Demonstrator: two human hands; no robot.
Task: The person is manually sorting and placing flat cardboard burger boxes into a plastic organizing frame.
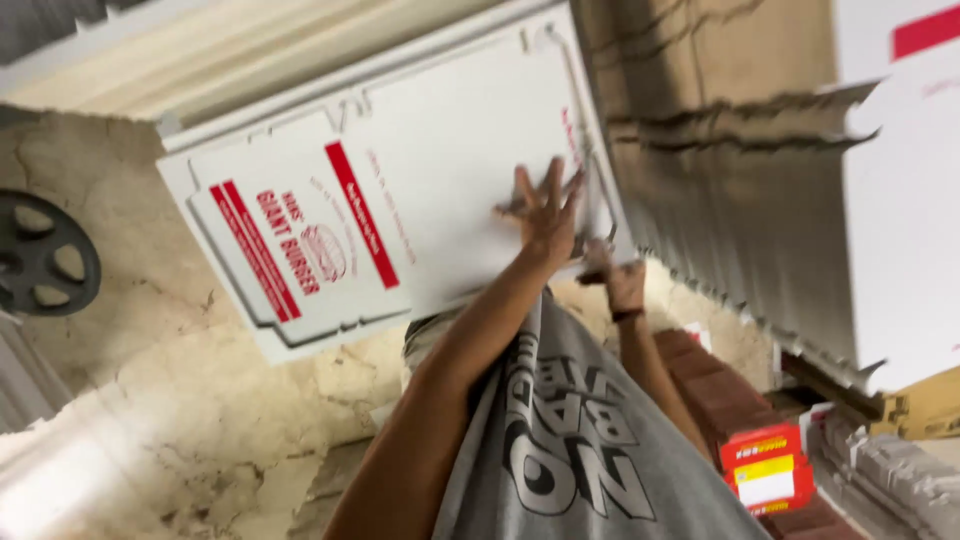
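Two hands on flat white cartons [400,190]: left hand [545,215] grip spread flat, right hand [622,280] (blurred) unclear.

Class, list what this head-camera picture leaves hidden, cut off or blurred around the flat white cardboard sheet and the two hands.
- Flat white cardboard sheet, head view: motion blur smears its red print.
- Left hand: palm lies against the sheet, hidden.
- Right hand: blurred, grip unclear.
- Stacked white sheets: cut off by the right edge.

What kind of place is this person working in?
Probably a small packaging workshop or storeroom. The left hand presses on flat, unfolded white box blanks, tall stacks of corrugated cardboard sheets stand beside them, and red cartons sit on a brick ledge.
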